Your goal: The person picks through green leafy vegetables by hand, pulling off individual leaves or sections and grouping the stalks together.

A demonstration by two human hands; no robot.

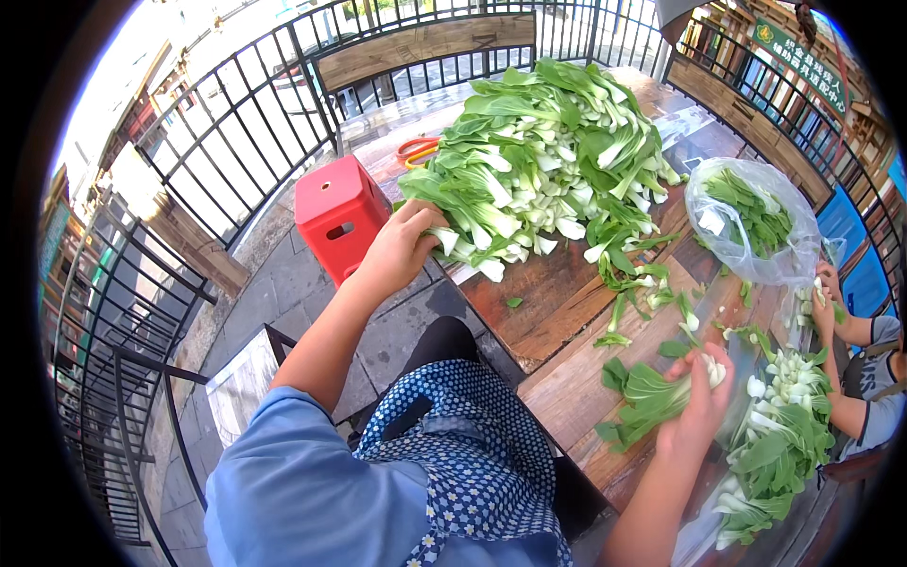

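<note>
A large heap of bok choy (pixel 538 156), green leaves with pale stalks, covers the far part of a wood-patterned table (pixel 560 404). At the heap's near left edge, my left hand (pixel 407 237) curls its fingers around a bok choy (pixel 445 239), whose white stalk shows beside the thumb. My right hand (pixel 698 397) holds another bok choy (pixel 652 400) by its pale base, leaves pointing left, above the table's near part. Loose leaves and trimmings (pixel 631 290) lie between the hands. To the right, a second pile of bok choy (pixel 776 432) rests on clear plastic.
Orange-handled scissors (pixel 417 151) lie beside the heap. A red plastic stool (pixel 336 212) stands left of the table. A clear plastic bag (pixel 755 220) holds greens at right. Across the table, another person's hands (pixel 825 298) handle greens. Black metal railings (pixel 212 163) surround the area.
</note>
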